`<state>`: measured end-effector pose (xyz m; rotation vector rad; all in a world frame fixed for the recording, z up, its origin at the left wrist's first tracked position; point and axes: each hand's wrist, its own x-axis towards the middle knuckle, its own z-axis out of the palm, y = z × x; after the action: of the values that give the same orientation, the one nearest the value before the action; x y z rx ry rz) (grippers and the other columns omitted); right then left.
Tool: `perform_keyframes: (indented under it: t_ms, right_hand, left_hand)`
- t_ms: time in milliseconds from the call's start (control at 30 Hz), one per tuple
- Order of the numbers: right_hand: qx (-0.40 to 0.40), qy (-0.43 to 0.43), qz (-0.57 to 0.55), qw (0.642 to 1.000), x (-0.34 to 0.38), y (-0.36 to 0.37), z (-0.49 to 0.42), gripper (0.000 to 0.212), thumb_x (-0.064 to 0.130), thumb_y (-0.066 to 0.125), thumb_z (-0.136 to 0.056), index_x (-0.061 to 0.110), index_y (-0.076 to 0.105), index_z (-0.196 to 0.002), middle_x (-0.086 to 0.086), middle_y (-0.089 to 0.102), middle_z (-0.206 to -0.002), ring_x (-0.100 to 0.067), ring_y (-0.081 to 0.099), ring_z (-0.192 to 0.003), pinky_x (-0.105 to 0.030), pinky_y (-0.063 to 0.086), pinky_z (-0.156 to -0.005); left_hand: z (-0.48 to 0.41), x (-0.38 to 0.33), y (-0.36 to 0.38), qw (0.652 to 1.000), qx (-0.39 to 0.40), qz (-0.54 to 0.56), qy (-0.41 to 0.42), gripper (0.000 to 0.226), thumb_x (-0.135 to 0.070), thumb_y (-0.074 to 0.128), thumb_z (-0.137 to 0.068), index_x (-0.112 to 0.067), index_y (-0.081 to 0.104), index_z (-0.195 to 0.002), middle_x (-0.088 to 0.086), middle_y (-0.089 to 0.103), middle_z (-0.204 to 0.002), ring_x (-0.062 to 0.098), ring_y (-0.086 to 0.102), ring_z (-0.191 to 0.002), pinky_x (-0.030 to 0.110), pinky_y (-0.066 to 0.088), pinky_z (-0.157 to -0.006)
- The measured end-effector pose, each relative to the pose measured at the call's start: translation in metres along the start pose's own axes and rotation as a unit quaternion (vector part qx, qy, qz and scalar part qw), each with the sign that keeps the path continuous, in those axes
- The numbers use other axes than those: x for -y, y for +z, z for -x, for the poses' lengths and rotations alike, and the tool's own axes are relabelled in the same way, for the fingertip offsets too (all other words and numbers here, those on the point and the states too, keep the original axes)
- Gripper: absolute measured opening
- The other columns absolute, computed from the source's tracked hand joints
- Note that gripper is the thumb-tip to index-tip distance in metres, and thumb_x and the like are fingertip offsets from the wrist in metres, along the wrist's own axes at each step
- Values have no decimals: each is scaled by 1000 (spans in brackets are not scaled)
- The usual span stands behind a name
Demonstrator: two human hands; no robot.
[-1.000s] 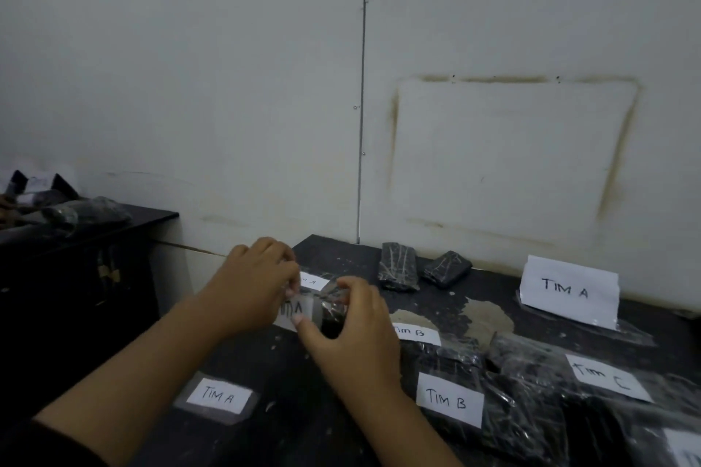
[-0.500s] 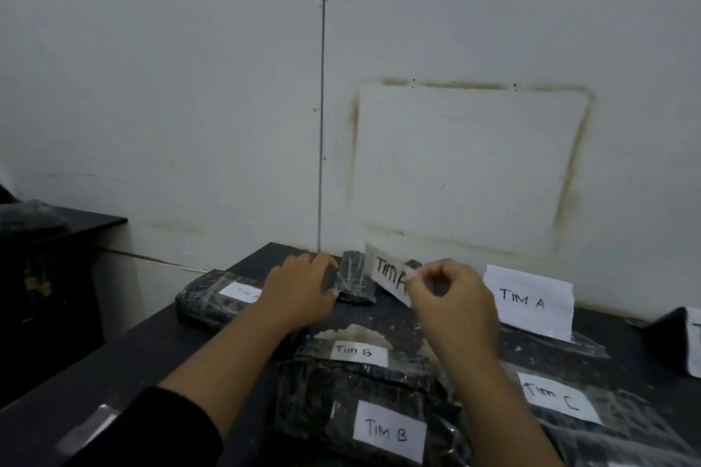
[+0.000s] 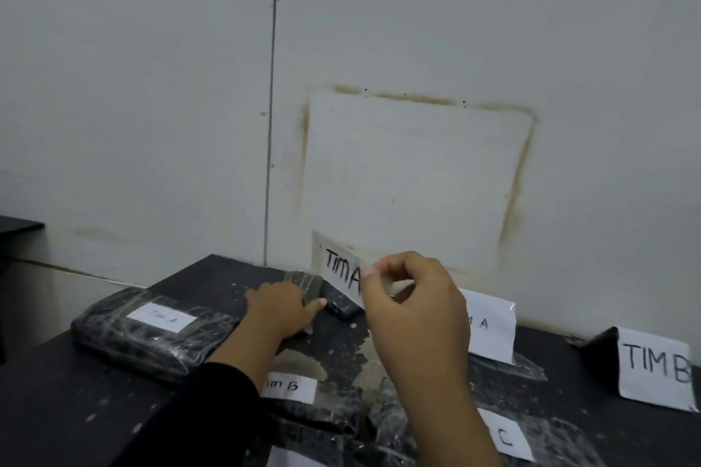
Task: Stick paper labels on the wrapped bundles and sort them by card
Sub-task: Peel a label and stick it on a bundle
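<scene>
right hand [image 3: 413, 311] is pinching the tim a label [image 3: 339, 269] by its right end, holding it clear of the table [image 3: 76, 390]. small wrapped bundle [image 3: 303, 281] is lying just below-left of the label, far side; left hand [image 3: 278, 309] is resting loose-fingered on it, nearer.

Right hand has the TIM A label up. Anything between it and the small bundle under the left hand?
Only the left hand: it lies over the near part of the small wrapped bundle, leaving its far end bare. The TIM A label, pinched in the right hand, hangs just right of it; nothing else shows between them.
</scene>
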<state>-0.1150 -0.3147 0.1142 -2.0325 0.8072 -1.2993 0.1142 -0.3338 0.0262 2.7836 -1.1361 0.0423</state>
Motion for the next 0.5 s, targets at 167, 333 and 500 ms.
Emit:
perform_keyframes:
  t_ms: [167, 333, 500]
  right_hand:
    - [4, 8, -2, 1000, -1, 1, 1, 13, 35, 61, -80, 30, 56, -69, 10, 59, -82, -9, 57, -69, -25, 46, -58]
    - [-10, 6, -2, 1000, -2, -2, 0, 14, 34, 61, -80, 29, 56, -68, 10, 59, -81, -9, 56, -68, -25, 44, -54]
    - [-17, 13, -9, 1000, -1, -6, -2, 15, 33, 63, -80, 28, 57, -68, 10, 59, -80, -8, 58, -68, -22, 42, -51]
  left_hand:
    - [10, 2, 3, 992, 6, 72, -101, 87, -62, 72, -66, -16, 37, -130, 13, 44, -134, 32, 52, -118, 43, 48, -93]
    - [15, 1, -3, 993, -16, 24, -113, 85, -55, 76, -66, -25, 28, -130, 7, 60, -121, 31, 51, -119, 41, 39, -99]
    - [24, 2, -18, 963, -143, 214, -82, 51, -12, 64, -75, -28, 37, -116, 1, 58, -92, 22, 58, -82, 32, 48, -67]
